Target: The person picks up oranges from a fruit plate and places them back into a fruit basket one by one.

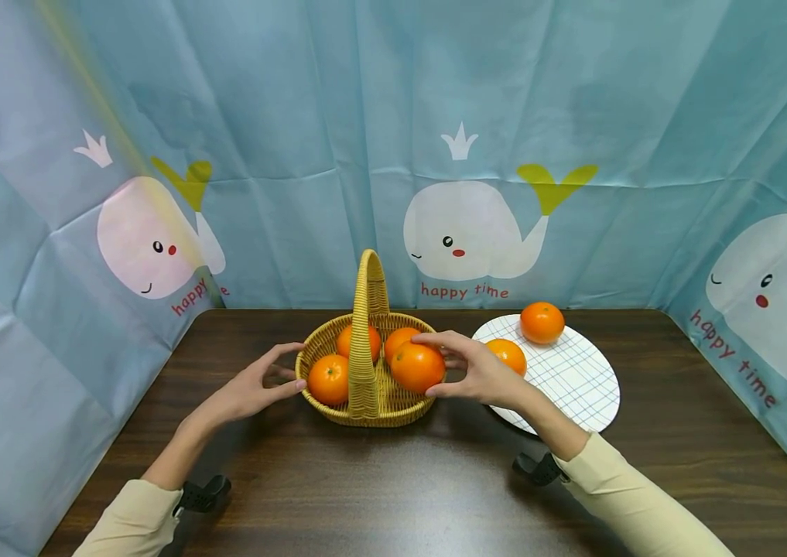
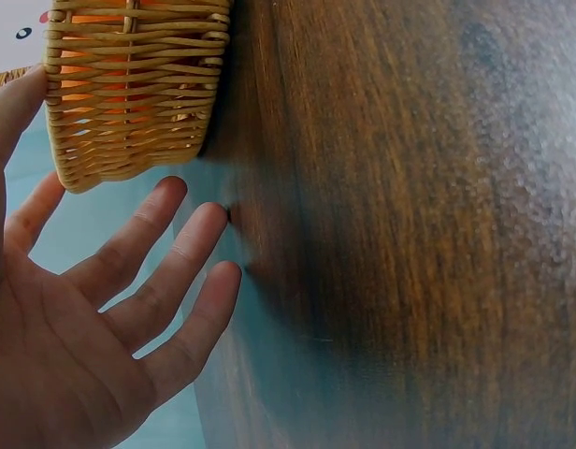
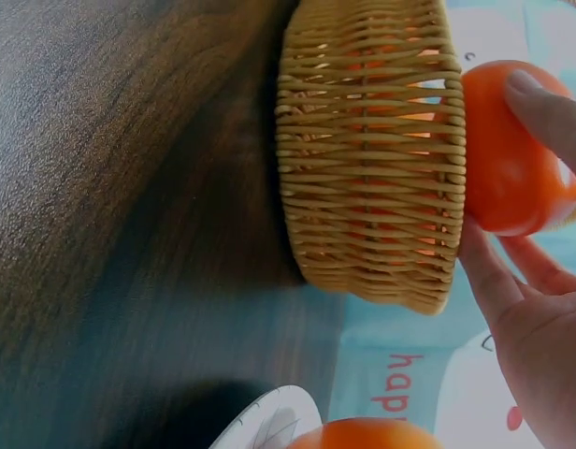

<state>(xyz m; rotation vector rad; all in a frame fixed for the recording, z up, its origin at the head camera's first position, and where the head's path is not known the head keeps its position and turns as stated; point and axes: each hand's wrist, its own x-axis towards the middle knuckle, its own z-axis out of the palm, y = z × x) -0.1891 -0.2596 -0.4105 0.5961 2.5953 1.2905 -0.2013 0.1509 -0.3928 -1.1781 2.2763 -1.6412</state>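
A yellow wicker basket [image 1: 382,420] with a tall arched handle stands at the middle back of the table. Inside it lie an orange [image 1: 328,381] at the front left, another orange [image 1: 343,342] behind the handle, and a third orange [image 1: 398,337] at the back right. My right hand [image 1: 480,371] pinches an orange [image 1: 418,367] between thumb and fingers over the basket's right rim; the right wrist view shows it at rim height. At the basket's left end, my left hand [image 1: 247,398] touches the rim with its fingertips, the other fingers spread and nearly straight [image 2: 129,309].
To the right is a round white plate [image 1: 584,379] with a blue grid, carrying an orange [image 1: 542,322] at its back and another orange [image 1: 510,356] on its left side, partly behind my right hand. A blue curtain [image 1: 295,232] with whale prints hangs around the dark wooden table [image 1: 365,487].
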